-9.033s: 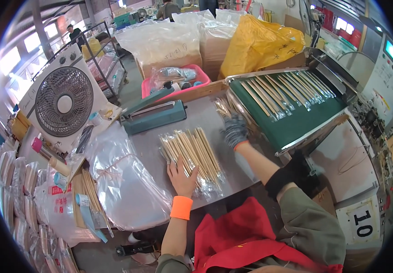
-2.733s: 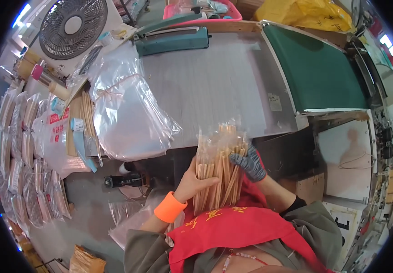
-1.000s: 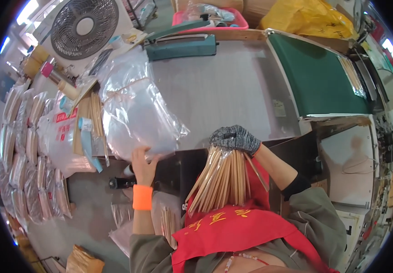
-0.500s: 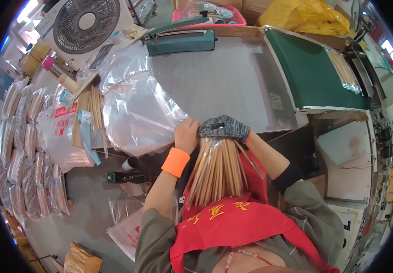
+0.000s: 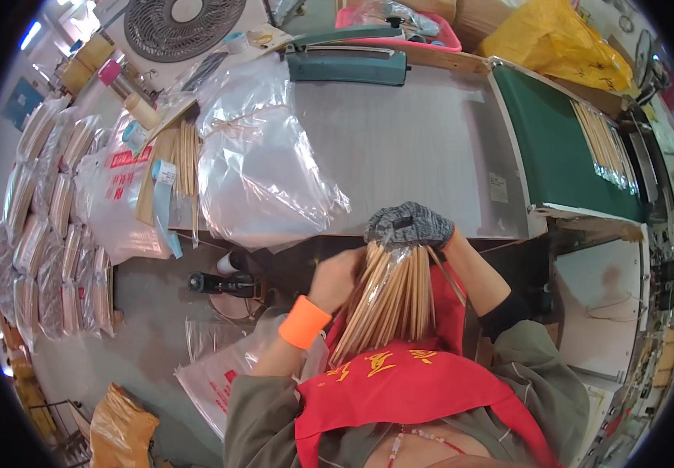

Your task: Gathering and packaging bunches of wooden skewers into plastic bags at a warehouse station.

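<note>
A fanned bundle of wooden chopsticks (image 5: 391,300) in clear film hangs before my red apron. My right hand (image 5: 409,226), in a grey knit glove, is closed around the bundle's gathered upper end at the table's front edge. Beside the bundle's left side is my bare left hand (image 5: 337,279), smeared by motion; its fingers are partly hidden against the sticks, and I cannot make out their grip. An orange wristband (image 5: 304,322) circles that wrist. Above it on the table lies a stack of clear plastic bags (image 5: 263,164) tied with string.
A teal bag sealer (image 5: 348,67) stands at the table's back. To the right, a green conveyor belt (image 5: 544,132) carries several wrapped chopsticks (image 5: 604,144). Wrapped packs (image 5: 36,195) are piled at far left, near a fan (image 5: 184,23). A black device (image 5: 224,284) sits below the table edge.
My left hand has come away from the gloved hand, down and toward me along the bundle's left side. The right hand still grips the upper end. The view has shifted.
</note>
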Motion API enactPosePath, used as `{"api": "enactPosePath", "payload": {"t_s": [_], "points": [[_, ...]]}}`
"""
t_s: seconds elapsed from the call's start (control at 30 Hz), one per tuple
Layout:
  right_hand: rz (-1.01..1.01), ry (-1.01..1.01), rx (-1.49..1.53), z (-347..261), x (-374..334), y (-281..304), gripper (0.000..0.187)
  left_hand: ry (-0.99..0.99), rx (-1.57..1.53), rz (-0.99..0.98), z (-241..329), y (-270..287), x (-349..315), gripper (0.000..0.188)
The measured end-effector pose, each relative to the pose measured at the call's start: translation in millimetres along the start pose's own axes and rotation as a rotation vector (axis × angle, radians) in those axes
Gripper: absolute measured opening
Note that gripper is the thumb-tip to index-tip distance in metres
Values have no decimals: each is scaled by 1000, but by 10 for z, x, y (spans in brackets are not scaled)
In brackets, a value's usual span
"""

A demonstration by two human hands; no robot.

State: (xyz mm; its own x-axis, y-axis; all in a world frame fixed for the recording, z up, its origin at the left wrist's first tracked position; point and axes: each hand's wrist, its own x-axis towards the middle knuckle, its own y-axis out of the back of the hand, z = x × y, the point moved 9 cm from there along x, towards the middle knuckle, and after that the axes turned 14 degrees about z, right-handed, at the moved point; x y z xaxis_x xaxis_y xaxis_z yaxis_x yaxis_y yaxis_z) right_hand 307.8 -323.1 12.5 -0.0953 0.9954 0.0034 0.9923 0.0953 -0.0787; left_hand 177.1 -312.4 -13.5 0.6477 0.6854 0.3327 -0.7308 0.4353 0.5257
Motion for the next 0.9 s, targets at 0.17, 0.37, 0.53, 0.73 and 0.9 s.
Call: {"api": "enactPosePath", "payload": {"t_s": [0.17,0.37,0.53,0.73,0.9], "points": [[42,-5,31,47,-23,106,22,-187,513,395,-340,923,497,15],[56,-28,56,137,-45,135,23,7,288,139,-550,609,870,13],[-34,121,-11,-182,-84,-126,24,53,235,-22,-353,-163,559,16],[112,80,-405,293,198,119,37,469,-279,623,-317,100,414,18],[506,57,-896,155,143,19,58,-336,-5,687,524,452,245,2]]}}
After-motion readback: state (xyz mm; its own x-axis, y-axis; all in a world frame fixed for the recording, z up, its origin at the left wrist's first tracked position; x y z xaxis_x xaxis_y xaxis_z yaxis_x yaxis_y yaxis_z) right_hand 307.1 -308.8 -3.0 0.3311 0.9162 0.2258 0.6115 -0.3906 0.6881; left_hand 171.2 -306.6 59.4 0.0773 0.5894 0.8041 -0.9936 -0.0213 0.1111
